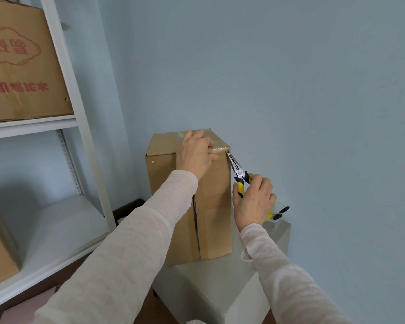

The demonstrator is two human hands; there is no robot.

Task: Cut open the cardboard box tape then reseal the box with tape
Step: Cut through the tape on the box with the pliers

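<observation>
A tall brown cardboard box [214, 206] stands upright on a white stand [220, 288], with clear tape over its top and a dark seam down its near face. My left hand [194, 154] rests on the box's top front edge, fingers curled over it. My right hand [254, 199] grips yellow-and-black needle-nose pliers [237, 174]. The pliers' metal tip touches the box's upper right corner at the tape edge.
A clear tape roll [277, 213] lies on the stand behind my right hand, mostly hidden. A white metal shelf [84, 127] stands to the left, holding a large printed cardboard carton [21, 66] and another carton lower down. A pale blue wall is close behind.
</observation>
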